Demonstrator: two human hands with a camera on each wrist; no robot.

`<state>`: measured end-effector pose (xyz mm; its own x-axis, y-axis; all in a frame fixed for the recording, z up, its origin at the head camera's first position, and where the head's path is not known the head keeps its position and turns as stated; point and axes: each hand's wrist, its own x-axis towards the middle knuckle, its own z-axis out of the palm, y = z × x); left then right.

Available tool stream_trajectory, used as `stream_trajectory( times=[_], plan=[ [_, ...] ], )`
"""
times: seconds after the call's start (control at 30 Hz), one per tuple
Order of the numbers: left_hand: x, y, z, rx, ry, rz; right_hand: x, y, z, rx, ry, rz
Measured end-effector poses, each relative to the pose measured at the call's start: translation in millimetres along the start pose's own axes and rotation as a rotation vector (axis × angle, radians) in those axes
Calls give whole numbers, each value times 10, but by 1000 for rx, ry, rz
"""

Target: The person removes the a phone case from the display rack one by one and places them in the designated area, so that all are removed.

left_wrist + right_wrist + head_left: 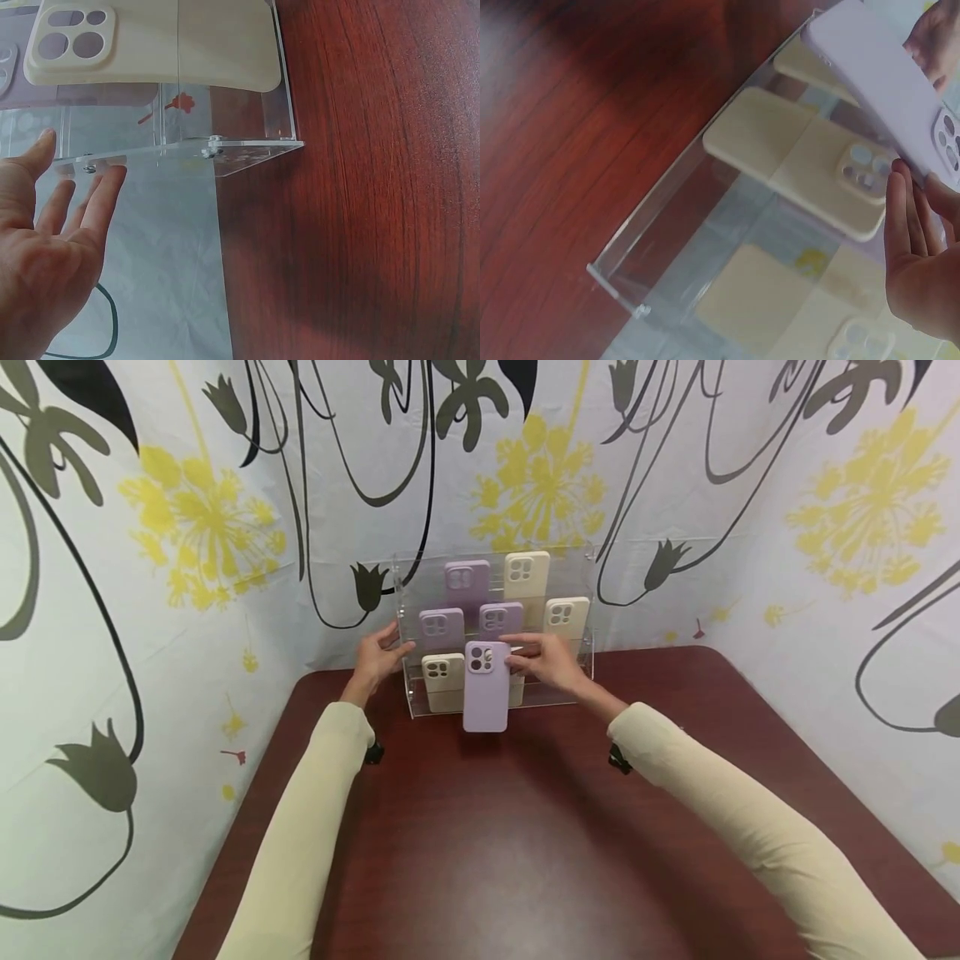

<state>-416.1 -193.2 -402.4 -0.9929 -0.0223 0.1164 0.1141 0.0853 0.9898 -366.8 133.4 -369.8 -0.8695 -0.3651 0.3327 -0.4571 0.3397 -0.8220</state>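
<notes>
While the right hand (551,662) pinches the lilac case (486,697), the left hand (377,658) is at the rack (408,691)

Because I have thumb and fingers on only its upper right edge, the lilac case stands upright before the rack, lens holes (482,658) up; that edge hold probably leaves room from the other cases (442,628). I have the left hand loosely spread, gripping nothing, fingertips by the rack's left side, likely for steadying. My left forearm (292,852) reaches forward; my right forearm (742,817) angles inward.
</notes>
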Motion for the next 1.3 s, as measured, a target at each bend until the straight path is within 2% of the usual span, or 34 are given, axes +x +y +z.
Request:
stream_trajectory(
  times=[0.23, 0.33, 0.5, 0.53, 0.83, 1.13, 1.3],
  plan=[
    [6, -19, 3, 65, 7, 31, 45, 5, 268, 74, -59, 26],
    [-14, 16, -2, 55, 14, 29, 66, 12, 381, 54, -68, 38],
    [-14, 8, -10, 57, 58, 41, 91, 5, 560, 56, -74, 26],
    [6, -32, -8, 59, 68, 54, 93, 2, 594, 68, -78, 24],
    [30, -19, 17, 44, 59, 42, 132, 26, 847, 88, -122, 29],
    [45, -15, 36, 40, 71, 63, 149, 39, 1070, 108, -134, 66],
    [35, -30, 24, 19, 74, 67, 170, 108, 1228, 110, -161, 52]
  ],
)
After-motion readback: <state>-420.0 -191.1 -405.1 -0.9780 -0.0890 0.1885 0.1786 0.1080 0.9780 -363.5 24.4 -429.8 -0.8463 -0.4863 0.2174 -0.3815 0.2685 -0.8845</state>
